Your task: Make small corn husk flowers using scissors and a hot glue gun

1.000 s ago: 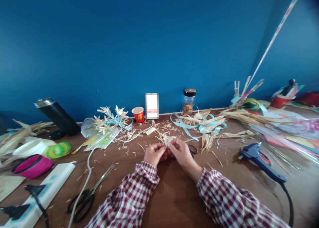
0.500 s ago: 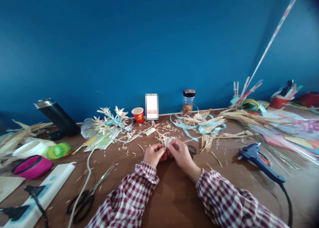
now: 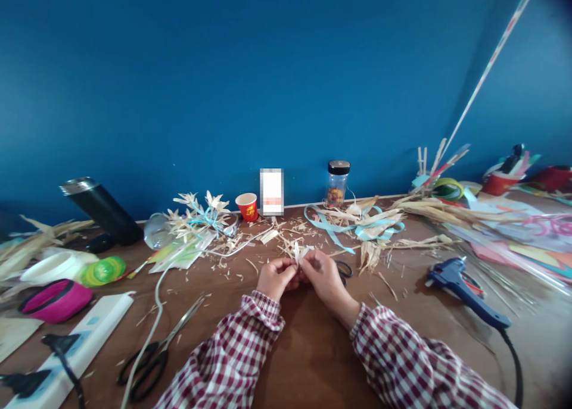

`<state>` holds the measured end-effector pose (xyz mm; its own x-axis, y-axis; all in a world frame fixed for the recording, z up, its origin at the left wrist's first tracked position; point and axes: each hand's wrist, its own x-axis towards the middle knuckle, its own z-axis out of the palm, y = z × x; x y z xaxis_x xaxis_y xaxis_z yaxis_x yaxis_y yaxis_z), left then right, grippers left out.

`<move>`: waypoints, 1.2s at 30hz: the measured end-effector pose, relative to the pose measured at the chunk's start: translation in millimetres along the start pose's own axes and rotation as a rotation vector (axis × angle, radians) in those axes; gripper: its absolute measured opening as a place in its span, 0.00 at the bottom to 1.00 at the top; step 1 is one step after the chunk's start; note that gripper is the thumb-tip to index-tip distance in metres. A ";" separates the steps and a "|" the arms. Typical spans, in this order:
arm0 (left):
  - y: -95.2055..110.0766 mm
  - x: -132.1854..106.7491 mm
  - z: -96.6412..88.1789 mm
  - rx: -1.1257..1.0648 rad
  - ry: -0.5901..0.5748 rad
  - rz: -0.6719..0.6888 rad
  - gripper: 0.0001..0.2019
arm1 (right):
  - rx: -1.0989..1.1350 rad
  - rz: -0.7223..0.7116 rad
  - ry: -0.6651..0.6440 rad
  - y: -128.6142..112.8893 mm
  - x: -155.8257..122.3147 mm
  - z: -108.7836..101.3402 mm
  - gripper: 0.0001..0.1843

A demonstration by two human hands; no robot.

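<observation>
My left hand (image 3: 277,278) and my right hand (image 3: 324,276) meet low over the middle of the brown table. Both are closed in a pinch on a small pale corn husk flower (image 3: 297,253), whose thin petals stick up between the fingertips. Its lower end is hidden by my fingers. Dry husk scraps (image 3: 292,225) lie scattered just behind my hands. Beside my right hand, the handles of black scissors (image 3: 344,269) show in part. Farther left stands a bunch of finished-looking husk flowers (image 3: 201,214) with light blue stems.
Black-handled scissors (image 3: 149,361) and a white power strip (image 3: 89,343) lie at left, a white cable (image 3: 156,305) beside them. A blue glue gun (image 3: 465,290) rests at right. Behind are a red paper cup (image 3: 247,209), a lidded jar (image 3: 338,186) and light blue ribbon (image 3: 330,233).
Both hands stay nearly where they were, still pinching the husk flower. Its petals stand slightly more upright and spread between the fingertips.
</observation>
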<state>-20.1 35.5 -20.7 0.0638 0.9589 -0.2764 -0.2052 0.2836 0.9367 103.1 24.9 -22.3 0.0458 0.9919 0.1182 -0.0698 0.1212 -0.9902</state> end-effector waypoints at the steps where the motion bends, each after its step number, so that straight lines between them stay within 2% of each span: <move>1: 0.5 -0.4 0.0 0.000 0.001 -0.006 0.09 | 0.006 0.002 0.000 -0.3 -0.1 0.1 0.14; 12: 2.0 -2.5 1.5 0.002 0.020 -0.010 0.13 | 0.026 0.030 0.026 -6.4 -1.7 2.1 0.15; 22: 3.7 -2.9 1.3 -0.011 0.042 -0.024 0.12 | 0.031 0.013 0.008 -6.6 -2.2 1.9 0.16; 36: 0.8 -2.4 2.2 -0.025 0.053 0.025 0.11 | 0.044 0.020 -0.026 -8.7 -2.8 1.4 0.13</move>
<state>-18.2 33.5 -18.8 0.0063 0.9643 -0.2647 -0.2301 0.2590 0.9381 102.2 21.1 -13.9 0.0182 0.9948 0.1005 -0.1139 0.1019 -0.9883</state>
